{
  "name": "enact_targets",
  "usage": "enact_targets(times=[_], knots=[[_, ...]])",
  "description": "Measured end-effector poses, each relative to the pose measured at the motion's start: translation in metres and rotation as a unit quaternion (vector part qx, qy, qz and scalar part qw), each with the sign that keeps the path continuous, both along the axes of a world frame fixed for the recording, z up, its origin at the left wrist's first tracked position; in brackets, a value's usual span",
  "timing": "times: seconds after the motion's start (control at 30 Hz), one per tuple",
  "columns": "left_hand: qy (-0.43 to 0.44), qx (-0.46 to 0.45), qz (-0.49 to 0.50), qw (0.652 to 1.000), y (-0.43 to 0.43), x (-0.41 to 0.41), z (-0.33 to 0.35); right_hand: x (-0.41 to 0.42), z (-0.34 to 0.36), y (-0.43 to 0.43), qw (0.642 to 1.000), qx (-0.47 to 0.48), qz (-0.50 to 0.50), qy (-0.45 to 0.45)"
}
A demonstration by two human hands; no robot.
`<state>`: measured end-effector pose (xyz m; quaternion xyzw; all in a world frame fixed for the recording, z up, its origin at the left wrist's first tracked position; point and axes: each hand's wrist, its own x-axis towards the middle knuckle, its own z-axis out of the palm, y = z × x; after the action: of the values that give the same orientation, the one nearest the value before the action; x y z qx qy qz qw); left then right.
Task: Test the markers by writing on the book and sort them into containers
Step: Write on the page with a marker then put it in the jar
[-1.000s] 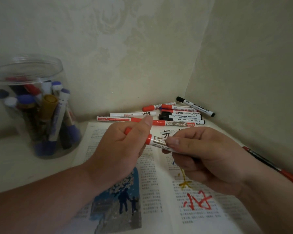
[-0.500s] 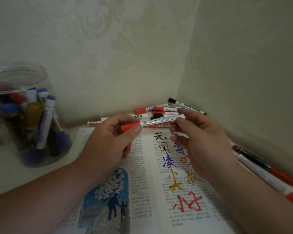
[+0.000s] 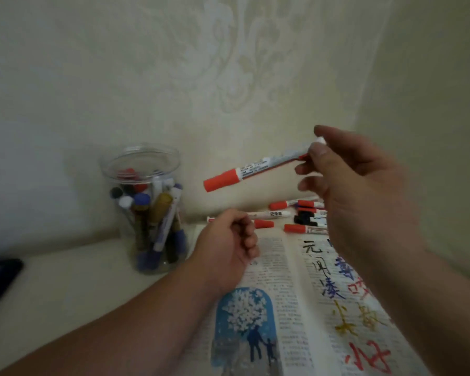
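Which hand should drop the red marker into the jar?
The right hand. Its fingers pinch the marker, held up with its cap pointing toward the jar. The left hand is curled low over the book and seems empty.

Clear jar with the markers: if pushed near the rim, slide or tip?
Probably tips before sliding: the clear jar is taller than wide and the markers stand upright inside, so weight sits fairly high. Likely rigid plastic, light for its size. The smooth-looking table may let it slide if pushed low.
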<state>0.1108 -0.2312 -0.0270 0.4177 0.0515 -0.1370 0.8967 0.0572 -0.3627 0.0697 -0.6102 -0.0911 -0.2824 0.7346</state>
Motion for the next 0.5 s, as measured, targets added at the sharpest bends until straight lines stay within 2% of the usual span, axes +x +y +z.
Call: enact_targets(times=[0.13,0.27,0.4,0.5], knots=[[0.005,-0.013,-0.037,0.999,0.02,0.004,0.005,0.026,0.046,0.039,0.994,-0.06,-0.002,-0.091],[0.016,-0.021,-0.069,0.997,0.028,0.004,0.007,0.057,0.067,0.077,0.97,-0.203,-0.019,-0.133],[0.015,-0.026,-0.084,0.996,0.028,0.003,0.006,0.075,0.068,0.107,0.927,-0.359,0.009,-0.103],[0.012,-0.031,-0.088,0.996,0.029,0.003,0.004,0.079,0.06,0.118,0.878,-0.471,0.044,-0.074]])
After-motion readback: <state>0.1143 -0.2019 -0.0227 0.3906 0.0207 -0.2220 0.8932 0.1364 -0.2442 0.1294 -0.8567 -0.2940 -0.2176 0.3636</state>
